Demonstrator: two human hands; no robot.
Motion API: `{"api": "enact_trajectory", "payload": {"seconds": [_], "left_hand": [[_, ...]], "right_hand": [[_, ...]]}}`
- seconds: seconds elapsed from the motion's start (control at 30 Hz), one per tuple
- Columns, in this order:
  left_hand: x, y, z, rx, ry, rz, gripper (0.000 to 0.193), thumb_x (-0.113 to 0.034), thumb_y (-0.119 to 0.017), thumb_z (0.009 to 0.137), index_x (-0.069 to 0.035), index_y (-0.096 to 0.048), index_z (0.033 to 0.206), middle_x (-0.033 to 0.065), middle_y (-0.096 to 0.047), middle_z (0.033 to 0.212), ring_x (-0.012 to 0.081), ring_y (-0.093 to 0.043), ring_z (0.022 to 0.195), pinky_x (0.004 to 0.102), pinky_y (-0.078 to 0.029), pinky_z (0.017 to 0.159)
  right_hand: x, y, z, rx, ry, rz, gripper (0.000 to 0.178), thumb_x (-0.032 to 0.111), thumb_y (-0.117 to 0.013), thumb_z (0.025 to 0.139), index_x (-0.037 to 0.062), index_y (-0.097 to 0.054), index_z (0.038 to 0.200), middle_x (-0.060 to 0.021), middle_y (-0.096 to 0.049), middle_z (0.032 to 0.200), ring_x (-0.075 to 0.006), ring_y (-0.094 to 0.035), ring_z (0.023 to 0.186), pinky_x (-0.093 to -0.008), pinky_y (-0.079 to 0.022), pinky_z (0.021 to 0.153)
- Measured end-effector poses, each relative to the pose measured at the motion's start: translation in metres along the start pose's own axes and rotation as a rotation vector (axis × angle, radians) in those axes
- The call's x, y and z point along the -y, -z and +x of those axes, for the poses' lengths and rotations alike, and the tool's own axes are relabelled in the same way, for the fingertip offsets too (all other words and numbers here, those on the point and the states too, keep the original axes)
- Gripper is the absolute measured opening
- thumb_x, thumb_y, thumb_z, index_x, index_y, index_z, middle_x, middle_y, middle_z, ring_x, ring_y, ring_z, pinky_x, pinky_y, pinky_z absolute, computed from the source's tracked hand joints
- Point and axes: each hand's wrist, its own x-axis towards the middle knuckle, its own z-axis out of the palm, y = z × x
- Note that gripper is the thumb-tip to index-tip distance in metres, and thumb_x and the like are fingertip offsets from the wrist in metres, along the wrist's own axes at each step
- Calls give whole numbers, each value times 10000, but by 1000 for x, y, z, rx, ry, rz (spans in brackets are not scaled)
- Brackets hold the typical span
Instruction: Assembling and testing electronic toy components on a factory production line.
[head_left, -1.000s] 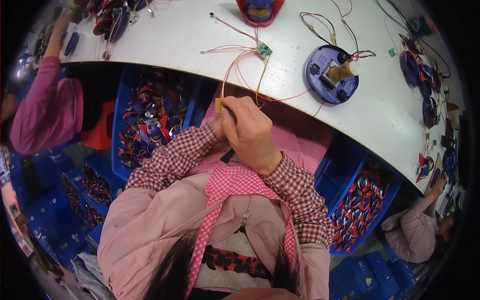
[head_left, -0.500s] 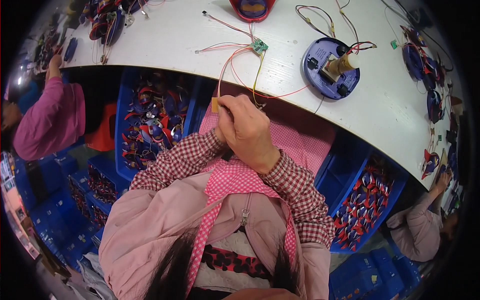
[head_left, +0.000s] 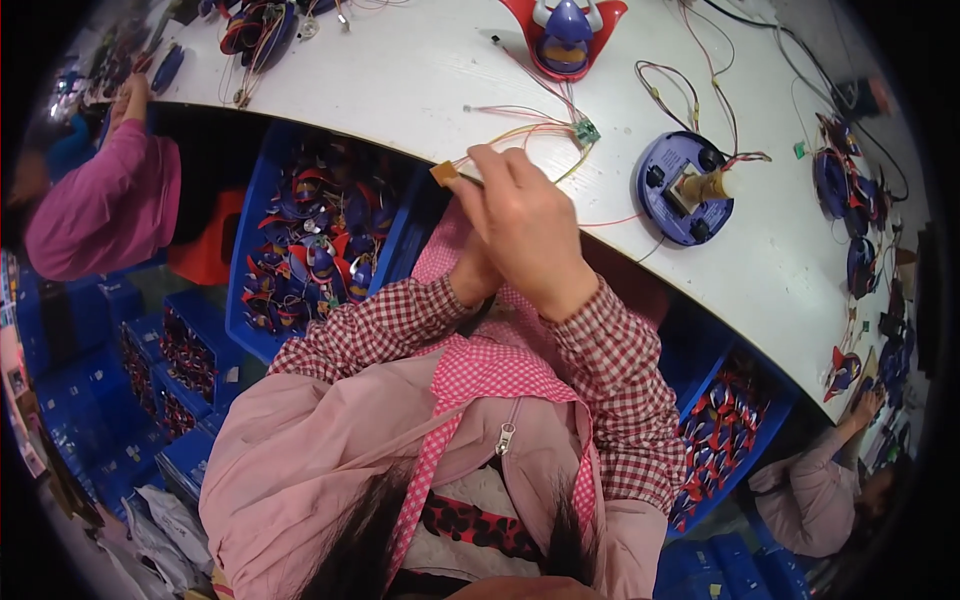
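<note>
My right hand [head_left: 530, 225] is over the table's front edge, fingers curled. At its thumb tip sits a small flat orange-tan piece [head_left: 442, 174], which the hand appears to pinch. Thin red and yellow wires pass by the fingers to a small green circuit board [head_left: 586, 133] on the table. Below, mostly covered by the right hand, is my left hand [head_left: 474, 275]; its fingers are hidden. Right of the board lies a round purple base [head_left: 658, 205] bearing a tan cylinder with a white tip. Behind the board stands a red and purple toy part [head_left: 566, 30] with wires.
A blue bin [head_left: 240, 290] of wired toy parts stands left under the white table [head_left: 770, 290], another bin [head_left: 745, 450] at the right. More toy parts [head_left: 262, 30] lie far left. Co-workers sit at left [head_left: 110, 205] and right [head_left: 815, 490]. Cables [head_left: 790, 60] cross the back right.
The right hand has moved up and forward from my lap to the table edge, carrying the tan piece along. The view has shifted, so the table items appear lower and further right.
</note>
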Motion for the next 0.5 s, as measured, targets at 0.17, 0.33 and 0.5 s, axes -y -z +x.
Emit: {"api": "enact_trajectory", "payload": {"seconds": [0.17,0.33,0.5], "left_hand": [[-28,18,-4,161,355,-34,191,-89,-539,905,28,-570,1053,83,-597,887,156,-612,741,262,-509,671],[-42,21,-2,186,398,-108,190,-75,-557,903,13,-583,1069,50,-625,834,97,-602,701,214,-500,643],[-52,30,-5,216,471,-134,214,-82,-582,884,33,-578,1065,64,-623,839,105,-608,719,218,-505,657]], "right_hand": [[-33,37,13,-164,-89,-60,145,76,-592,850,9,-604,978,-128,-578,842,-246,-607,693,-320,-478,581],[-53,46,21,42,-227,-287,195,103,-585,855,-17,-576,1007,-171,-546,928,-324,-608,746,-375,-502,623],[-57,34,24,195,-288,-418,234,137,-563,875,-16,-590,1051,-181,-569,928,-325,-605,772,-363,-485,671]]}}
